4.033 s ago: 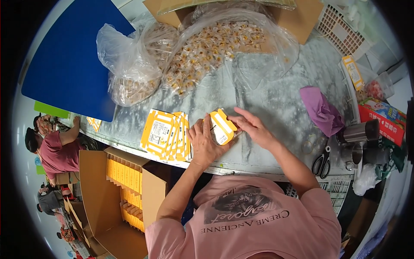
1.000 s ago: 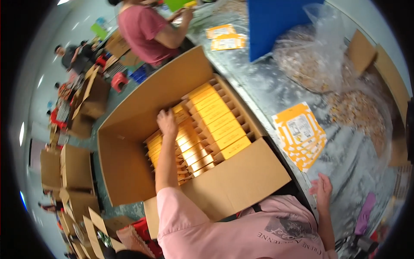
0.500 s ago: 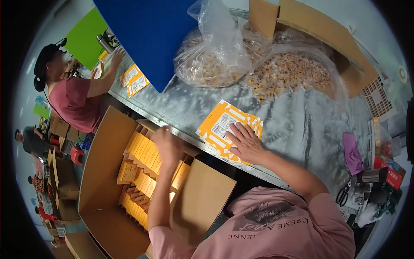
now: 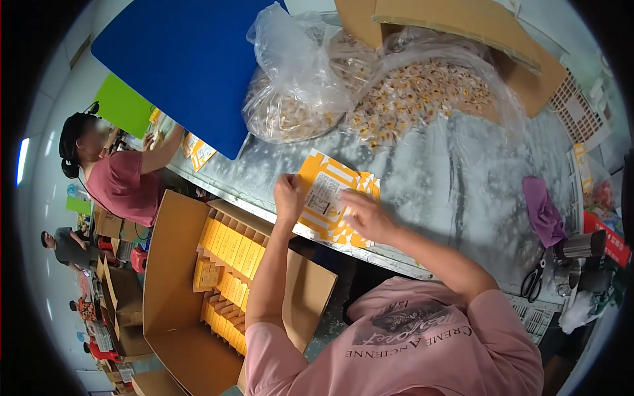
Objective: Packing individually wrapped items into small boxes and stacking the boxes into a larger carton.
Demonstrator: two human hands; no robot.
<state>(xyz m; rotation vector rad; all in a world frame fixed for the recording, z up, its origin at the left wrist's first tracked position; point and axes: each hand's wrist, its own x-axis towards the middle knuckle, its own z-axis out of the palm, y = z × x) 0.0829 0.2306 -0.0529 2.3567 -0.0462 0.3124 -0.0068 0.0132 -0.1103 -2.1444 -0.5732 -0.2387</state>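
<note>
Flat orange-and-white cartons lie stacked near the front edge of the grey table, printed side up. At their left edge is my left hand, its fingers curled in; what they hold, if anything, is hidden. Over the right part of the stack is my right hand, fingers loosely stretched toward the printed panel and slightly blurred. Below the table edge stands a big open cardboard box. Inside it, rows of small yellow-orange boxes sit between cardboard dividers.
Clear plastic bags of small wrapped pieces cover the table's far side, beside a cardboard carton. A blue board leans at left. Scissors and a purple cloth are at right. Another person works at far left.
My left hand has moved from above the box to the cartons' left edge. My right hand has lifted from lying flat, its fingers now bent more. The whole view has shifted.
</note>
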